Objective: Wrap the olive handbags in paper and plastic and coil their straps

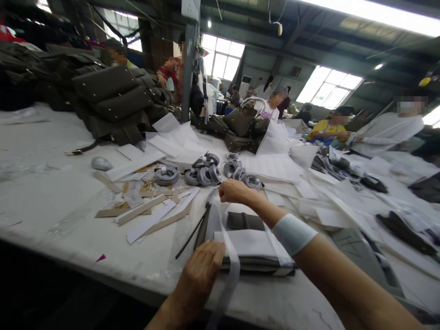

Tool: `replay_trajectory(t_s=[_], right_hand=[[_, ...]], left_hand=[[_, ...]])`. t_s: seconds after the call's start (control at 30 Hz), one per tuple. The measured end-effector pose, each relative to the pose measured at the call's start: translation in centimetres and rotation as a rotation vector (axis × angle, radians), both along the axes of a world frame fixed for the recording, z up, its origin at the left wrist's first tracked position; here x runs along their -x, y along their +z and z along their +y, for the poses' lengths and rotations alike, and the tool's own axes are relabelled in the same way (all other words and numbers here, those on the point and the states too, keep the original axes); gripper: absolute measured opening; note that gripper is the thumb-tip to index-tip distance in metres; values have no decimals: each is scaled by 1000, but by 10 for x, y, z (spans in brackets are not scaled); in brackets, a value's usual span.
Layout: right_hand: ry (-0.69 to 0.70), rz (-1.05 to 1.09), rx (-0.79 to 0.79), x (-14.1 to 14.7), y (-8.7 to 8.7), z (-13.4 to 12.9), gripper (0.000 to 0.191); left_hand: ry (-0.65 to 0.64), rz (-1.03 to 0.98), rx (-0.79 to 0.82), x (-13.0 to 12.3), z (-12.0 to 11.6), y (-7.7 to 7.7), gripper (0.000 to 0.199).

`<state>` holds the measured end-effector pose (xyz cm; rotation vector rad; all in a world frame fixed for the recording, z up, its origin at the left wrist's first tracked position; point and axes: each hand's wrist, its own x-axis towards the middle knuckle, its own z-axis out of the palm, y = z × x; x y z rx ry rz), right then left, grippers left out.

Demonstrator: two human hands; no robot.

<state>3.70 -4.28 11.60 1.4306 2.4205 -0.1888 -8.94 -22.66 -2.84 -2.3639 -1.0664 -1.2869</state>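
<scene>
A dark grey-green bag [247,265] lies on the table in front of me, partly covered by clear plastic and a white padding sheet [245,243]. My left hand [202,263] is closed over its near left corner, fingers together and thumb hidden. Above the far side of the bag, my right hand [234,190] makes a fist around the upper end of a pale translucent strip [233,256]. That strip hangs in a curve across the bag and down past the table's front edge. A dark strap [192,231] sticks out on the left.
Coiled grey straps [167,175] sit behind the bag. Cardboard and paper strips [151,215] lie to its left. Dark bags [110,96] are piled at the back left; white foam sheets [271,165] spread behind and right. Several people work beyond, near a pillar [188,68].
</scene>
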Motion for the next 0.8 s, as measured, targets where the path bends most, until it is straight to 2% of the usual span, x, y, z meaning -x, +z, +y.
replay_trajectory(t_s=[0.3,0.53,0.7,0.8], right_hand=[[-77,-27,-93,0,-28,37,31],[-147,132,-178,-8,-41,51,30],[-208,316,-303,-24,-37,45,46],[-232,377,-334,-38,-28,29,39]], left_hand=[[-50,39,18,5,2,-9,48],[-20,75,2,4,3,-11,44],[1,9,4,-1,4,-13,40],[12,4,6,-2,3,-9,38]])
